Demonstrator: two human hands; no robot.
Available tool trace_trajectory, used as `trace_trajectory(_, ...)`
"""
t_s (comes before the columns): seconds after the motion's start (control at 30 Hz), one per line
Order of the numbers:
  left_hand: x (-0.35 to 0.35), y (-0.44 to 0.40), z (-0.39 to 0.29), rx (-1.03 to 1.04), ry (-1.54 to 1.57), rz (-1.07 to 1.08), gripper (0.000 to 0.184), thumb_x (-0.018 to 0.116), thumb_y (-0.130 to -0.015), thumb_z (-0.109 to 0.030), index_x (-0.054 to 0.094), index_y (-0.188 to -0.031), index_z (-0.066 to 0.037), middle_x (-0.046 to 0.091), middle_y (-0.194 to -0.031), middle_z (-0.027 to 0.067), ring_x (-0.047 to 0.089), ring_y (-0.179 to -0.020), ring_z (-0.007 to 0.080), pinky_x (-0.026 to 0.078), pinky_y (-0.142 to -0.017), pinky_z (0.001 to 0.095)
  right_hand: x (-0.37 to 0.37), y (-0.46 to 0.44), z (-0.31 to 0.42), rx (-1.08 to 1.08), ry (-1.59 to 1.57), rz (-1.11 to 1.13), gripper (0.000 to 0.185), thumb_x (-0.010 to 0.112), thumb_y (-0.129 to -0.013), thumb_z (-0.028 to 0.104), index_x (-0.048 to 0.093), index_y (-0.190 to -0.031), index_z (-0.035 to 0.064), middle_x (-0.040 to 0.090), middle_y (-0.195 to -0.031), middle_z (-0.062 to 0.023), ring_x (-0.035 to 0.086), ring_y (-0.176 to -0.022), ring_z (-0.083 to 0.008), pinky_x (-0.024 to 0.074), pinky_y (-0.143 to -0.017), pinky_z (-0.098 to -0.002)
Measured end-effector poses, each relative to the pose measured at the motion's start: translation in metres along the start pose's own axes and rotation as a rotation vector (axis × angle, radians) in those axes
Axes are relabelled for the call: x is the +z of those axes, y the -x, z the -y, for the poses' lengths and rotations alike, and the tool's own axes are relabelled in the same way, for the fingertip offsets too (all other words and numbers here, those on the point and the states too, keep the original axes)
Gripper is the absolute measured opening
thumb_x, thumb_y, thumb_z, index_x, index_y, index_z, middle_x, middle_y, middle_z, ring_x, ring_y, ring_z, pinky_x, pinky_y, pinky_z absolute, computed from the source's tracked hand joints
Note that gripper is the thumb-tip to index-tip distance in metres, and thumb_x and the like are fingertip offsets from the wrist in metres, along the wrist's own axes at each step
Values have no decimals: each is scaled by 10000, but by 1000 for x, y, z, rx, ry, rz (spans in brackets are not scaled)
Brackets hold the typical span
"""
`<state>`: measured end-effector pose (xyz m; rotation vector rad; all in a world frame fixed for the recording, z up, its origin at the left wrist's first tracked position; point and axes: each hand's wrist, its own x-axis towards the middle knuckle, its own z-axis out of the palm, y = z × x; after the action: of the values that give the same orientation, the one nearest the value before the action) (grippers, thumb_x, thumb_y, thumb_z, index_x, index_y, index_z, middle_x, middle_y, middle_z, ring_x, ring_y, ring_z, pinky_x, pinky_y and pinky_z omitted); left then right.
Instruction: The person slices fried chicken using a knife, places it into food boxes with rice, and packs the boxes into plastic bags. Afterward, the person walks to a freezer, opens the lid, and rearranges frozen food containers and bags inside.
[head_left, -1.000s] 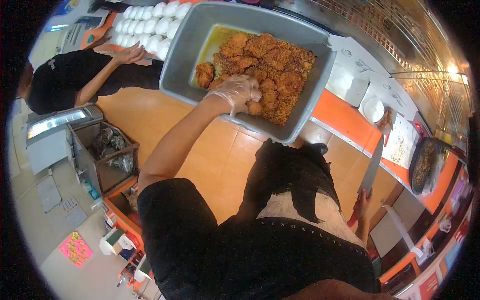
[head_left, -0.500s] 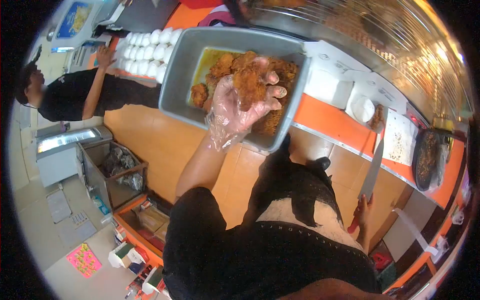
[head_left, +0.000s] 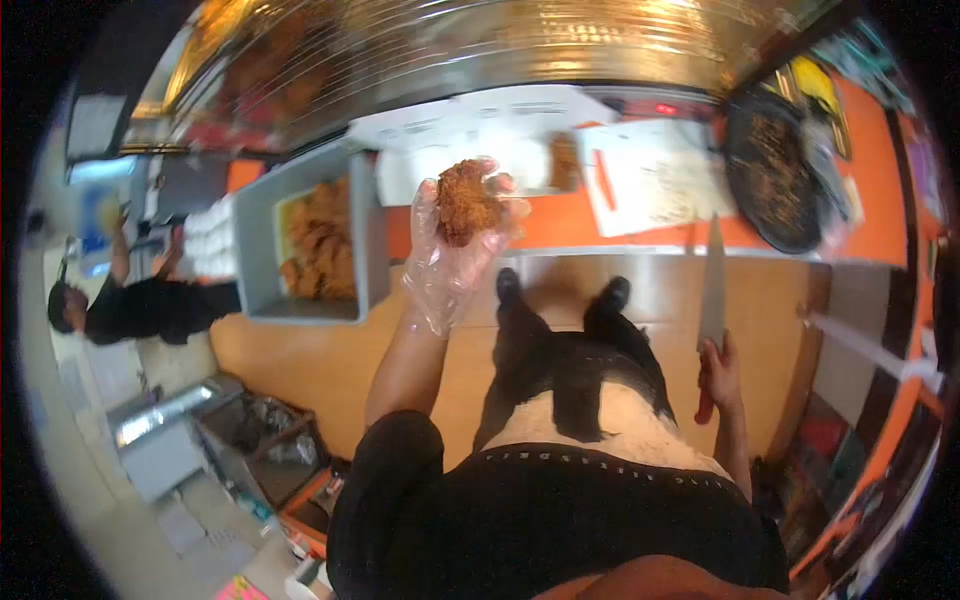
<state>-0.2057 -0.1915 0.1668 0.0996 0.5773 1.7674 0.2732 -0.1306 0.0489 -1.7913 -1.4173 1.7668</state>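
Observation:
A piece of fried chicken (head_left: pixel 466 204) rests in my gloved left hand (head_left: pixel 455 250), its fingers curled round the piece above the orange counter (head_left: pixel 560 240). The clear plastic glove covers that hand to the wrist. My bare right hand (head_left: pixel 722 375) grips the red handle of a large knife (head_left: pixel 713 285), whose blade points towards the counter. To the left stands a grey tub (head_left: pixel 375 235) with more fried chicken (head_left: pixel 318 240) inside. Behind my left hand are open white boxes (head_left: pixel 400 175). A white board (head_left: pixel 640 170) with crumbs lies on the counter.
Beyond the counter is a lit wire-rack display (head_left: pixel 580 50). A black tray (head_left: pixel 770 170) of dark bits sits at the right. Another person (head_left: pixel 150 305) stands at the far left, near white bundles (head_left: pixel 210 240). A bin (head_left: pixel 260 440) is on the floor at lower left.
My left hand has lifted a chicken piece out of the tub and moved right, away from it. The view has turned towards the counter. My right hand still holds the knife.

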Motion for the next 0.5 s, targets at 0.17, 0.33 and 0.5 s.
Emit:
trace_trajectory(0.17, 17, -72, 117, 74, -432, -33, 467, 572, -975, -450, 591, -1226, -57, 637, -963, 90, 655, -835, 229, 556, -673, 319, -49, -12, 4, 11, -62, 12, 253, 533, -1022, 205, 461, -1233, 86, 478, -669, 23, 444, -480, -68, 392, -392, -248)
trace_trajectory(0.33, -6, -188, 232, 193, -1591, -44, 555, 705, -857, -481, 602, -1210, -66, 653, -989, 80, 654, -921, 257, 523, -803, 405, -68, -27, 22, -68, -12, 24, 230, 510, -1034, 212, 470, -1211, 71, 493, -672, 31, 449, -481, -75, 414, -408, -257)
trace_trajectory(0.5, -34, -201, 287, 521, -2236, -169, 736, 702, -796, -571, 550, -1295, -51, 496, -1382, 167, 393, -1339, 347, 328, -1096, 474, -32, -46, 45, -121, 293, -59, 249, 477, -1042, 197, 461, -1227, 32, 601, -679, -139, 614, -527, -235, 479, -452, -383)
